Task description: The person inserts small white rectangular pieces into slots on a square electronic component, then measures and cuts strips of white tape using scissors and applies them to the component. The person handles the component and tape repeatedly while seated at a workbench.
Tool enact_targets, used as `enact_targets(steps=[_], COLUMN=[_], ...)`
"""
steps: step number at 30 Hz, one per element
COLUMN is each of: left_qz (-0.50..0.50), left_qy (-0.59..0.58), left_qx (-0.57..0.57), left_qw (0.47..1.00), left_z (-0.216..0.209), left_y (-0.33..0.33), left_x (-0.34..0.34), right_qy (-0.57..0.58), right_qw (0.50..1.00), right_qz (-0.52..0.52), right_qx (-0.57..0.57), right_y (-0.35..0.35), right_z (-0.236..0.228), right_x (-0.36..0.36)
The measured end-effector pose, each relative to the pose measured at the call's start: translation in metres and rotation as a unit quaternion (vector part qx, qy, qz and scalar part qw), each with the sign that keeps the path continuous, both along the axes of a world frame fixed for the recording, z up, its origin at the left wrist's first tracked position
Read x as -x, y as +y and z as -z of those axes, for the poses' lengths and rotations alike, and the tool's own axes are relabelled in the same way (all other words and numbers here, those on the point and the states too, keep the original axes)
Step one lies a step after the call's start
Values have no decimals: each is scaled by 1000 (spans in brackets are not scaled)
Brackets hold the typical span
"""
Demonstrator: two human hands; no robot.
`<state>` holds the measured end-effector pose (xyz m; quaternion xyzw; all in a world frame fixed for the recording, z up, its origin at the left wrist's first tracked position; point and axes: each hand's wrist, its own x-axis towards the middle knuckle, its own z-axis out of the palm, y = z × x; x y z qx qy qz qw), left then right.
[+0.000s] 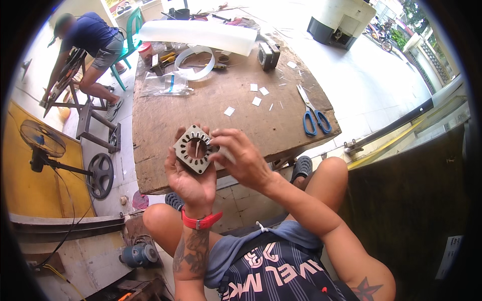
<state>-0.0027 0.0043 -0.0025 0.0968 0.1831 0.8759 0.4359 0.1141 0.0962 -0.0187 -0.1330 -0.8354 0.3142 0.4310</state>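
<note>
A square metal motor stator core (202,166) with a ring of slots around a round center hole rests in my left hand (192,184). The palm is turned up, and the fingers wrap behind and along the core's left side. At the core's right corner, the thumb and fingers of my right hand (244,159) are curled, with that corner between them. Inside the center hole a thin pale strip (197,146) shows; I cannot tell what it is fixed to. Small white squares (229,111) lie on the wooden table beyond my hands, along with blue-handled scissors (316,122).
On the wooden table (165,125) lie a translucent plastic roll (201,36), a white strip coil (203,74), a clear bag (167,84) and another motor core (268,55). A person (93,40) bends over at the left, behind a fan (42,139).
</note>
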Motion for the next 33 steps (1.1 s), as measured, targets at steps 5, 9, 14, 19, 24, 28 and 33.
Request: enact_targets(steps=[5, 9, 14, 19, 24, 28, 33], left_qz=[-12, 28, 21, 15, -6, -37, -41], left_qy=[-63, -58, 16, 84, 110, 136, 80], left_qx=[33, 13, 42, 64, 54, 78, 70], left_qw=[997, 998, 999, 994, 992, 987, 993], left_z=[1, -5, -11, -14, -14, -15, -17], left_y=[-4, -5, -6, -3, -1, -2, -4], left_x=[12, 20, 13, 10, 5, 0, 5], right_qy=[-116, -261, -289, -189, -40, 2, 3], right_qw=[982, 934, 925, 977, 997, 1000, 996], right_qz=[125, 168, 23, 2, -15, -9, 42], right_qx=[-80, -174, -247, -102, 58, -6, -83], right_y=[36, 59, 1, -10, 3, 8, 9], right_z=[4, -5, 5, -3, -28, -37, -38], right_x=[7, 10, -27, -41, -35, -31, -25])
